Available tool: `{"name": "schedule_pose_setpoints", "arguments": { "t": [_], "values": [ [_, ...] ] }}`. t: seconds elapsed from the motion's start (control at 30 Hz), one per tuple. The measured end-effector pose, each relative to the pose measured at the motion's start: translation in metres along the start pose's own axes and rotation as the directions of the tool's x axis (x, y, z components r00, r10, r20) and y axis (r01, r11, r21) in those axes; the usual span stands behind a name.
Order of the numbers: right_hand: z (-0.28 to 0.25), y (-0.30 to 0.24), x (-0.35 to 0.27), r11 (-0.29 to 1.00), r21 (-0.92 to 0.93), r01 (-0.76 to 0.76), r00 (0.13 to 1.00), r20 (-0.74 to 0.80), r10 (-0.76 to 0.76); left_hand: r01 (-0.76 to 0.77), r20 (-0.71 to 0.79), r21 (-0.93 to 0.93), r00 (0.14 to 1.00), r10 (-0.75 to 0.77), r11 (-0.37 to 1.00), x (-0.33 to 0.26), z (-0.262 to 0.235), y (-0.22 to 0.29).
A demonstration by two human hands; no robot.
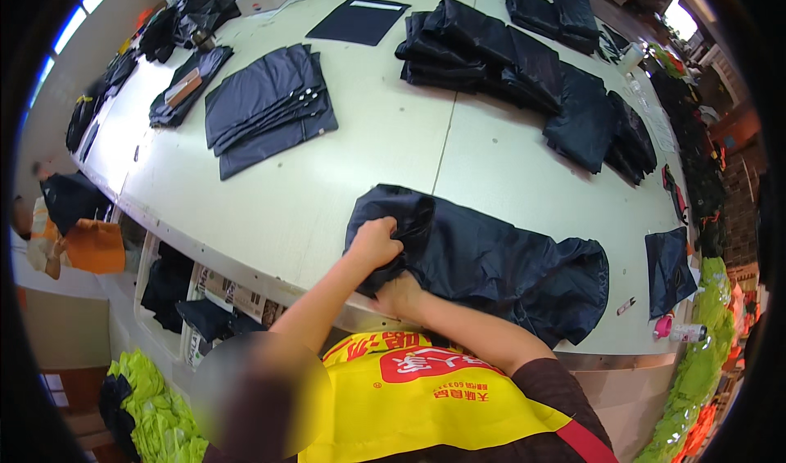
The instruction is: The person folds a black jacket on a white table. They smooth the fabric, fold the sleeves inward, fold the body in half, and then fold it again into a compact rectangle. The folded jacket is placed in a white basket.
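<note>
A dark navy garment [491, 254] with a shiny surface lies stretched across the near side of the table, crumpled at its left end and gathered at its right end. My left hand [377, 243] is closed on the fabric at the left end, its fingers curled into a fold. Just below it, my right hand [399, 293] reaches in at the garment's near left edge. The fabric hides the fingers of that hand, so their grip does not show.
Folded dark garments lie in a fanned stack [270, 94] at the far left and a taller pile [483, 49] at the back. A flat dark piece [356, 21] lies between them. A pink-capped bottle [679, 330] stands at the right edge, near a small marker [626, 306].
</note>
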State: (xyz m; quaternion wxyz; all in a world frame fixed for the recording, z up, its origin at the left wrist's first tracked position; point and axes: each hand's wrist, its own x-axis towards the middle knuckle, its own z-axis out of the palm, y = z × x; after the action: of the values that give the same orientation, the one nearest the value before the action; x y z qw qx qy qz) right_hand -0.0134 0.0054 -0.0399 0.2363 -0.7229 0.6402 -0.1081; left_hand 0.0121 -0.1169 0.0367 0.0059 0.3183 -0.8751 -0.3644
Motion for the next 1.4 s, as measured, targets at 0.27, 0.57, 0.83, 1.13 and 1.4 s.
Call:
{"name": "schedule_pose_setpoints", "arguments": {
  "t": [0.27, 0.57, 0.83, 1.13, 1.4],
  "values": [
    [-0.137, 0.011, -0.012, 0.993, 0.02, 0.113, 0.729, -0.681, -0.07, -0.462, -0.252, 0.318, 0.801, 0.543, 0.828, -0.01, 0.057, -0.025],
    [-0.089, 0.134, 0.013, 0.824, 0.554, 0.117, 0.96, -0.274, 0.048, -0.322, -0.145, 0.483, 0.887, 0.437, 0.814, -0.004, 0.019, 0.006],
    [-0.201, 0.382, -0.107, 0.062, 0.79, 0.61, -0.245, 0.114, 0.963, -0.216, -0.052, 0.623, 0.948, 0.315, 0.752, 0.0, 0.04, -0.003],
    [-0.231, 0.427, -0.138, -0.193, 0.505, 0.841, 0.007, 0.347, 0.938, -0.235, -0.117, 0.599, 0.92, 0.375, 0.765, -0.002, 0.041, -0.009],
    [-0.207, 0.35, -0.192, 0.116, 0.567, 0.816, -0.11, -0.045, 0.993, -0.262, -0.18, 0.584, 0.881, 0.437, 0.768, -0.001, 0.044, -0.013]
  ]
}}
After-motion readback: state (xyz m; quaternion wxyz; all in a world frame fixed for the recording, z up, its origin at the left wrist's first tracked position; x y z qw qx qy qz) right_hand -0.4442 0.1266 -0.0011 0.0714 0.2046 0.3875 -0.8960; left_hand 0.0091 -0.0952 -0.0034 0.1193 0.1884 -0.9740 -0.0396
